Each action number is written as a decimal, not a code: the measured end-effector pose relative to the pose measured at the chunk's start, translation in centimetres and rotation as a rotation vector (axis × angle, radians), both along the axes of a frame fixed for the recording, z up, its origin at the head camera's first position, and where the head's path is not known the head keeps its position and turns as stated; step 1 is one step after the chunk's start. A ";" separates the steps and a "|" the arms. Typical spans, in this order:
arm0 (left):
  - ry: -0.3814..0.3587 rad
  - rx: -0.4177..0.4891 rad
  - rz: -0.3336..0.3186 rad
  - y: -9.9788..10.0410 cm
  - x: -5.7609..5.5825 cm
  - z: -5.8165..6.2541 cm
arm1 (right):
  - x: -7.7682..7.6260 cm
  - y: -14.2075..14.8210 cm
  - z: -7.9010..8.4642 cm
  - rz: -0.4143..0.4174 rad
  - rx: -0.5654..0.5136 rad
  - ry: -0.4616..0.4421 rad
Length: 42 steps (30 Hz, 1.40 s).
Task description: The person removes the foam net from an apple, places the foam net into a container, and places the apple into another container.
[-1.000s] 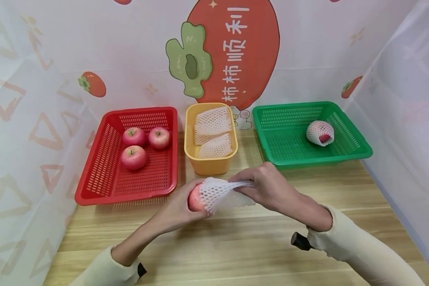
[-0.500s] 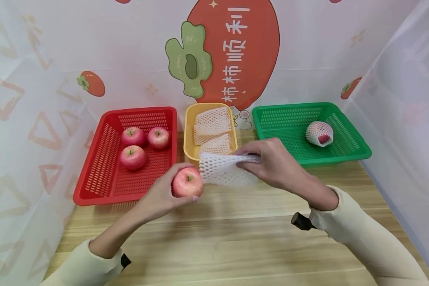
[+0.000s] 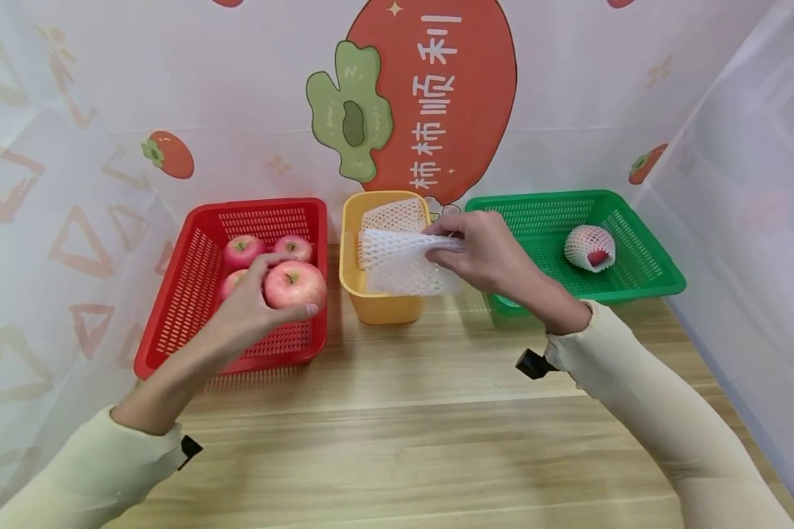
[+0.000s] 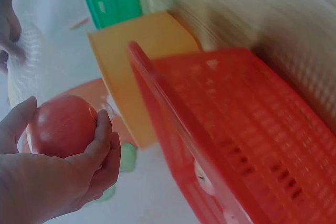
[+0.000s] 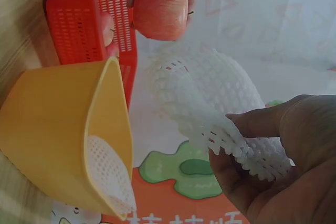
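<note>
My left hand (image 3: 248, 301) grips a bare apple (image 3: 295, 285) above the right side of the red basket (image 3: 231, 363). Fingers and thumb curl round the fruit in the left wrist view. Below it, several apples (image 3: 243, 250) lie in that basket, partly hidden by the hand. My right hand (image 3: 486, 250) pinches a white foam net sleeve (image 5: 210, 98) by one end, over the yellow bin (image 3: 387, 308). The sleeve hangs toward the left and hides part of the bin's mouth. Inside the bin lies another foam net (image 3: 397, 214).
At the right, a green basket (image 3: 642, 283) holds one apple in a foam net (image 3: 589, 247). A printed curtain (image 3: 238, 88) stands behind the baskets and along both sides. The wooden table (image 3: 397, 441) stretches in front.
The foam net has come off the apple. My left hand has carried the apple left and back over the red basket; my right hand has moved the net back over the yellow bin.
</note>
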<state>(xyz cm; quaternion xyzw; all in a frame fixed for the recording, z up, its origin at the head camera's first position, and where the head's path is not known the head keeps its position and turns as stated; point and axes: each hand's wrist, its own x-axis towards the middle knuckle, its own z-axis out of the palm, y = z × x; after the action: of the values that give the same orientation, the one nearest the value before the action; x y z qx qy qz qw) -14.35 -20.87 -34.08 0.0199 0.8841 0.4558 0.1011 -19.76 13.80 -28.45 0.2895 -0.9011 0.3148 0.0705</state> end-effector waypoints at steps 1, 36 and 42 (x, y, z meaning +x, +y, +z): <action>-0.013 0.014 0.003 -0.4 -0.3 0.0 | -0.4 -0.1 0.0 -0.007 0.004 -0.012; -0.068 -0.305 -0.094 -3.3 -8.7 -5.4 | -8.3 -4.1 -5.1 -0.091 0.181 -0.114; -0.092 -0.375 -0.136 -2.9 -8.9 -5.2 | -7.9 -3.2 -4.4 -0.109 0.101 -0.091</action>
<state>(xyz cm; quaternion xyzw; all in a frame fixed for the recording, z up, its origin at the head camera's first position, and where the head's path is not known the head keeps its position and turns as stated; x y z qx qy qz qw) -23.24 -23.73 -39.31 0.0398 0.9446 0.2757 0.1738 -27.62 10.65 -32.88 0.2285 -0.9326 0.2776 0.0319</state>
